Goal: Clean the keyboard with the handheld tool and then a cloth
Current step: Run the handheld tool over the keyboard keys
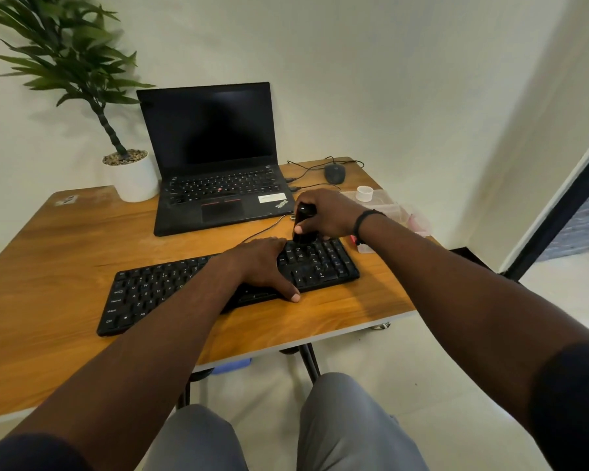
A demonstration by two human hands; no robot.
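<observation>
A black full-size keyboard lies slanted on the wooden table. My left hand lies flat across its middle, fingers straight, thumb at the near edge. My right hand grips a black handheld tool, held upright. The tool's lower end touches the keys at the keyboard's far right corner. No cloth can be made out.
An open black laptop stands behind the keyboard, a white potted plant to its left. A wired mouse and a clear plastic box with a white cap sit at the right. The table's edge runs close to my knees.
</observation>
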